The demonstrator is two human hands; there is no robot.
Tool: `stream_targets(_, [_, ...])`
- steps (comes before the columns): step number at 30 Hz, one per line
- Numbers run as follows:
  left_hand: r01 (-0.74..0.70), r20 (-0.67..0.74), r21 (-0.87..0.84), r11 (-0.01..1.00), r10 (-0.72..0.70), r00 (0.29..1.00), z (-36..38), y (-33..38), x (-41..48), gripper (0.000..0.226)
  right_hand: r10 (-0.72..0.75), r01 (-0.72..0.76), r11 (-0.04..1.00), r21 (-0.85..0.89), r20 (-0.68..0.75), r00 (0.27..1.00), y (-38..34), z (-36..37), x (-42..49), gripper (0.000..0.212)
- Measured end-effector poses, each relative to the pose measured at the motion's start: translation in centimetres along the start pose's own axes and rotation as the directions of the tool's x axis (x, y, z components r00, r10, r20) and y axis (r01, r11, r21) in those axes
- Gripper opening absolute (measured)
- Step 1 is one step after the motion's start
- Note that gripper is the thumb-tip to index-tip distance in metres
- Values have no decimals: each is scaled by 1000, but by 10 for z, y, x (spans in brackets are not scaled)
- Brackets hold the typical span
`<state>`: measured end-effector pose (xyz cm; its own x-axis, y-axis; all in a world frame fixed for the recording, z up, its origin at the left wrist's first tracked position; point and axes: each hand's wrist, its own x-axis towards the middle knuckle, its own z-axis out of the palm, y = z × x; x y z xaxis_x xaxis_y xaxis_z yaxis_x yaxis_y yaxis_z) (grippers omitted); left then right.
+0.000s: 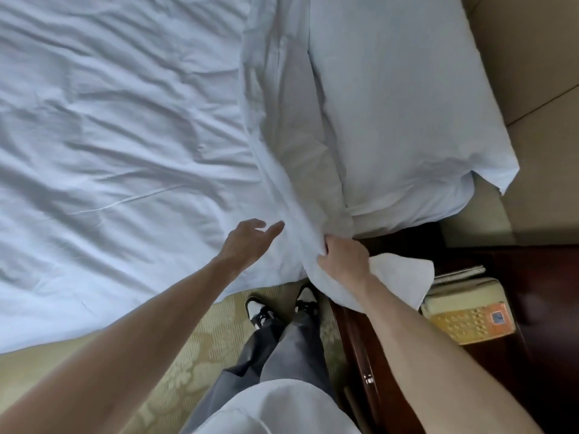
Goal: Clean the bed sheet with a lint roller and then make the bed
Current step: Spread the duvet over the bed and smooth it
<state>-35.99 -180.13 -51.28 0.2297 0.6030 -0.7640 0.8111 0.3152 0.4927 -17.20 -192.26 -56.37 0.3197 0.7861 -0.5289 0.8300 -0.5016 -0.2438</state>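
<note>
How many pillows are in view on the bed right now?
1. The pillow lies at the upper right, between the tan headboard and the bunched edge of the duvet. Others may lie beyond the top of the frame.

- The right hand grips a bunched corner of the white duvet.
- The left hand hovers open just above it.
- A pillow lies beside a nightstand with a telephone.

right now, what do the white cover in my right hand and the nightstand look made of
White cover: woven cotton-like cloth, matte; it creases and bunches where the right hand grips it. Nightstand: dark wood, probably varnished; reddish-brown, glossy sheen.
</note>
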Motion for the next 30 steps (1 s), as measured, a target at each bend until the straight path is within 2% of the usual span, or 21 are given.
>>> stream_targets(1, [38,5,-99,994,-38,999,3,4,-1,100,-12,11,997,82,9,1000,-15,11,-16,18])
stream_targets(3, [86,2,-244,966,-88,996,11,8,-2,126,-103,36,954,297,212,972,-44,31,-42,27])
stream_targets(5, [116,-13,-243,963,-123,992,18,7,-5,120,-243,46,925,377,496,834,-65,42,-59,53])
stream_targets(7, [107,-72,-70,992,-112,991,24,-4,-5,98,-243,14,942,334,654,716,-71,41,-67,58])
stream_targets(8, [104,-94,14,994,-102,990,27,-12,-5,89,-220,-6,949,317,670,709,-68,39,-65,54])
stream_targets(11, [71,-95,150,986,-57,994,32,-29,-10,79,-113,-94,951,296,610,784,-47,23,-55,50])
stream_targets(13, [-43,-122,332,942,88,989,33,-35,-15,76,-47,-133,953,272,565,824,-28,8,-46,53])
stream_targets(14, [-150,-133,491,858,244,961,34,-38,-14,76,-24,-142,956,258,549,835,-20,2,-41,54])
stream_targets(15, [-266,-94,662,700,430,898,34,-40,-11,77,-8,-148,958,247,535,845,-13,-5,-36,54])
stream_targets(16, [-355,29,805,476,564,825,34,-43,-5,77,8,-158,957,242,526,850,-8,-11,-31,54])
stream_targets(17, [-394,187,887,242,593,784,33,-45,1,76,13,-165,956,244,523,852,-5,-17,-27,54])
stream_targets(18, [-394,292,913,103,508,810,30,-47,7,73,11,-168,952,255,520,854,-3,-21,-22,54])
stream_targets(19, [-356,318,933,44,359,877,26,-50,13,68,8,-170,949,266,518,856,-2,-24,-19,53])
stream_targets(20, [-275,260,957,94,144,955,19,-56,17,63,8,-173,946,273,517,856,-3,-26,-17,53])
stream_targets(21, [-169,185,972,161,-89,979,9,-59,16,58,7,-174,946,273,518,856,-5,-28,-17,53])
stream_targets(22, [-83,143,973,216,-276,951,-2,-62,14,55,7,-175,945,277,518,856,-7,-29,-16,54])
stream_targets(23, [-63,153,966,252,-357,922,-11,-66,13,53,5,-177,942,284,515,857,-8,-31,-15,54])
stream_targets(24, [-86,187,951,298,-329,925,-18,-71,13,50,5,-178,941,289,513,858,-10,-34,-14,54])
stream_targets(27, [-146,177,899,413,-36,984,-33,-71,6,45,21,-182,946,268,511,859,-15,-42,-8,53])
stream_targets(30, [-131,104,809,573,80,991,-49,-58,-8,49,42,-168,964,208,500,865,-24,-54,4,52])
